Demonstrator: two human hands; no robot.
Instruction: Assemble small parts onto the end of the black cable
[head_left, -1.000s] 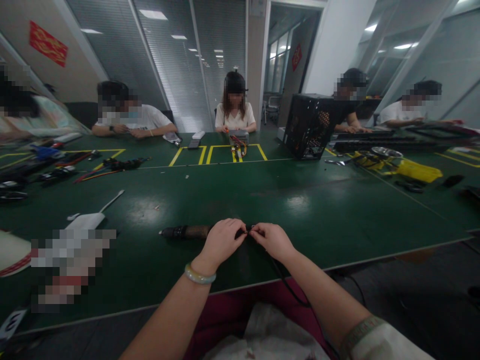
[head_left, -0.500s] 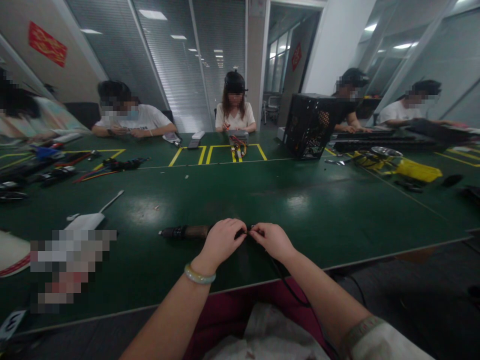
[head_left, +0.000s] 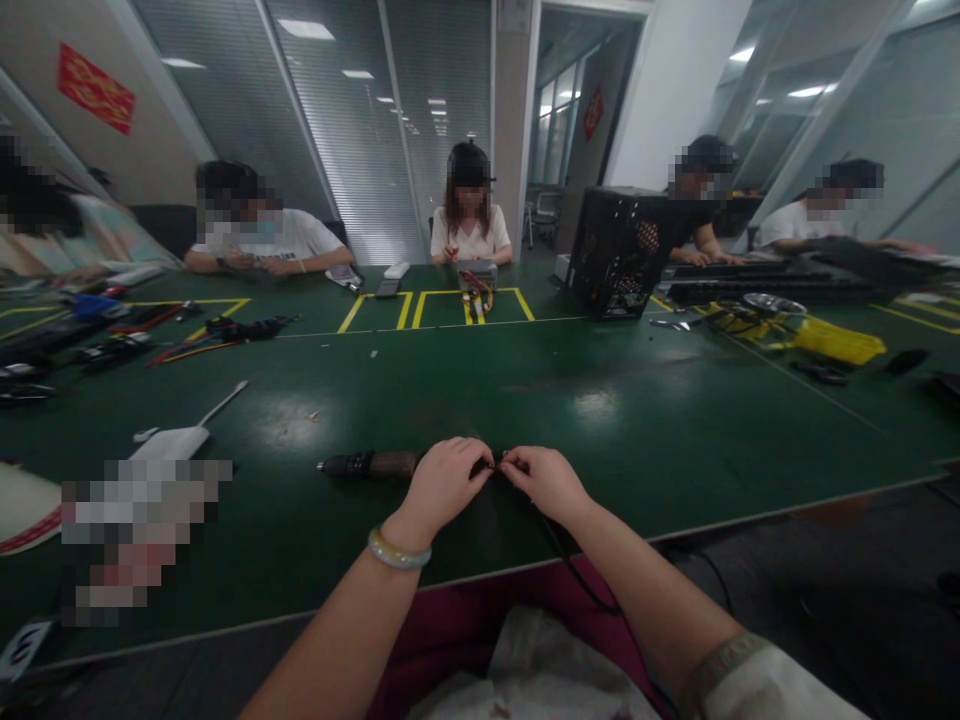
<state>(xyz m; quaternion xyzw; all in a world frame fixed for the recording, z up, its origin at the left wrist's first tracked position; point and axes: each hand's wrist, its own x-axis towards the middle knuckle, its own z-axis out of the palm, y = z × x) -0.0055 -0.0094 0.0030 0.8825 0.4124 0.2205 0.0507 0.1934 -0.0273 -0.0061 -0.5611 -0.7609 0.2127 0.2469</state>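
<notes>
My left hand (head_left: 454,480), with a bangle on its wrist, is closed in a pinch near the table's front edge. Fingertip to fingertip with it, my right hand (head_left: 550,482) pinches as well. A tiny dark piece shows between the fingertips, too small to name. An electric screwdriver (head_left: 386,464) lies on the green table behind my left hand, its bit pointing left and its rear part covered by the hands. From under my right hand a black cord (head_left: 574,565) runs down over the table edge.
A white adapter with a short cable (head_left: 169,443) lies at left beside a blurred-out patch. Across the green table (head_left: 480,390) stand a black computer case (head_left: 619,255), a power supply with wires (head_left: 478,275) and a yellow object (head_left: 836,340). Several people sit along the far side.
My two hands hold the same pinch in the same place. The screwdriver and cord have not visibly moved.
</notes>
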